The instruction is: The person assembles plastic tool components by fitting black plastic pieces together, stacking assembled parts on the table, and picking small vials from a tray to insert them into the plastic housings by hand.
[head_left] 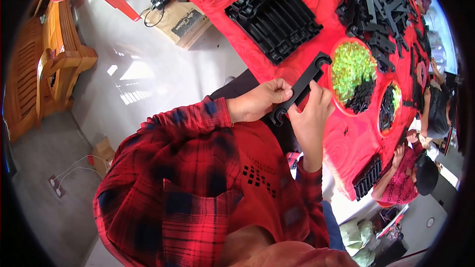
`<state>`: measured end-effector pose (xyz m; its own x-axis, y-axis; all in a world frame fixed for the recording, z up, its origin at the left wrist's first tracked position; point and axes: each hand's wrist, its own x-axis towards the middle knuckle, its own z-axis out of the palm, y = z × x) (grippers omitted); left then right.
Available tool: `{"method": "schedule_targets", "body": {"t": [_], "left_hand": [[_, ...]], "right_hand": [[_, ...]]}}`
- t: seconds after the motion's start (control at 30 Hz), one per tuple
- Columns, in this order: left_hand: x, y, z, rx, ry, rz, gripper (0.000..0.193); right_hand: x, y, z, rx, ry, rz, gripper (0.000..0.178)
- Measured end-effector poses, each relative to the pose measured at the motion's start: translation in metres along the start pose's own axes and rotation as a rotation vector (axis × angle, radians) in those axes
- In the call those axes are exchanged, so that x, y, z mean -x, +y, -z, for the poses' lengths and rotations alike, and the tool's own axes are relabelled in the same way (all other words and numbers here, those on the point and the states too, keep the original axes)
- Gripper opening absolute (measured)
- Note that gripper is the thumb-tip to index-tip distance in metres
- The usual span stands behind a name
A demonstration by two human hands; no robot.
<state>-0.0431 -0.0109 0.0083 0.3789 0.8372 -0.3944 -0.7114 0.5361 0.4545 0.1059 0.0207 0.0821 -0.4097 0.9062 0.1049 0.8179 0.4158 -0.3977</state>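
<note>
The person wears a long-sleeved flannel shirt in red with a dark navy-black plaid, its cuffs ending at the wrists of the left hand (pixel 257 103) and the right hand (pixel 310 118). The shirt hangs open over a red T-shirt with a small block of dark printed marks on the chest. Both hands are bare, without gloves.
</note>
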Motion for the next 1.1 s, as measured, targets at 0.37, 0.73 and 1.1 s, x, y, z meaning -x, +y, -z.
{"method": "schedule_targets", "body": {"t": [0.37, 0.73, 1.1], "left_hand": [[-0.008, 0.002, -0.004, 0.014, 0.020, 0.032, 0.016], [-0.014, 0.004, -0.010, 0.069, 0.105, 0.105, 0.017], [-0.008, 0.020, 0.001, 0.045, 0.044, 0.037, 0.024]], "right_hand": [[-0.008, 0.015, 0.002, 0.021, 0.043, 0.084, 0.051], [-0.002, 0.027, -0.001, 0.053, 0.118, 0.034, 0.050], [-0.012, 0.009, 0.001, 0.052, 0.117, 0.038, 0.050]]}}
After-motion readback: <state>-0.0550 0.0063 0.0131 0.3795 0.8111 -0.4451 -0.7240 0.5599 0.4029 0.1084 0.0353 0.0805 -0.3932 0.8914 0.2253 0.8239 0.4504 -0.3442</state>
